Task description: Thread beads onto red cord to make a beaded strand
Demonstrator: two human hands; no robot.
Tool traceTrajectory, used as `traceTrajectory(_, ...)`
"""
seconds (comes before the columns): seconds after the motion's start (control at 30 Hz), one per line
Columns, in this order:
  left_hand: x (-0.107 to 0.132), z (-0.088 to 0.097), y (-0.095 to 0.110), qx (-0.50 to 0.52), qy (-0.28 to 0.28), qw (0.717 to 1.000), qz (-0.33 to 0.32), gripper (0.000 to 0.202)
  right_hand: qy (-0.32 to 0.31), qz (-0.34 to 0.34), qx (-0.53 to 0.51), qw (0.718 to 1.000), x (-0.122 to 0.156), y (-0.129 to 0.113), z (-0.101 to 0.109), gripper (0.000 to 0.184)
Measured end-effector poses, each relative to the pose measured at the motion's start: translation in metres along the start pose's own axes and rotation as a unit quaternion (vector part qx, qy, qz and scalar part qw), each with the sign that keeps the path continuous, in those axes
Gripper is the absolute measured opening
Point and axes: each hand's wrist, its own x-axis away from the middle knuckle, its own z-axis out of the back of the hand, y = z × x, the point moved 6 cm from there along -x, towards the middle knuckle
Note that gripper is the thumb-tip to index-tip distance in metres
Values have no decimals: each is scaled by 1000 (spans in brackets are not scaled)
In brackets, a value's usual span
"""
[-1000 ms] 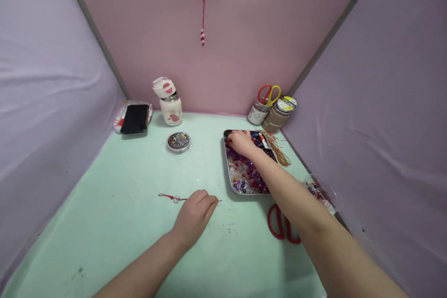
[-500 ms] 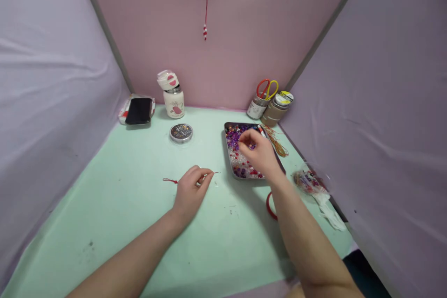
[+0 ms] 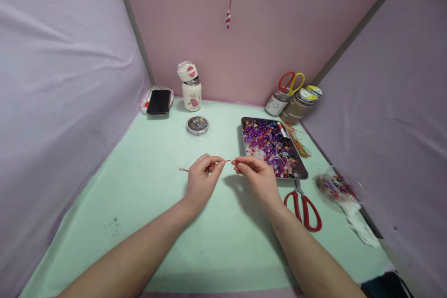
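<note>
My left hand [image 3: 206, 179] pinches a thin red cord [image 3: 183, 169]; a looped end trails out to the left and a short tip points right from the fingertips. Facing that tip, my right hand [image 3: 256, 177] holds a small red bead [image 3: 237, 162] between thumb and forefinger. A small gap separates the cord tip from the bead. Behind the right hand lies a dark metal tray [image 3: 304, 173] of loose purple, clear, red and black beads, with a red-and-white tube [image 3: 281, 129] and bits of thread on top.
Red-handled scissors [image 3: 306, 212] lie by my right forearm. Behind stand a white bottle [image 3: 192, 95], a round tin [image 3: 197, 125], a phone [image 3: 159, 102], a can with scissors [image 3: 277, 102] and a brown jar [image 3: 298, 107]. Cords [image 3: 298, 142] and a plastic bag [image 3: 333, 188] lie right.
My right hand has come from over the bead tray to the cord tip, now with a red bead in its fingers. The left hand keeps its pinch. The view has shifted.
</note>
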Motion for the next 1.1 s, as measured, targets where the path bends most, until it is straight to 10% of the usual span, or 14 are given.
traceTrajectory(1.1, 1, -1, 4, -53, -12, 998, -23, 13, 25, 15, 45, 999, 4, 3, -10, 14)
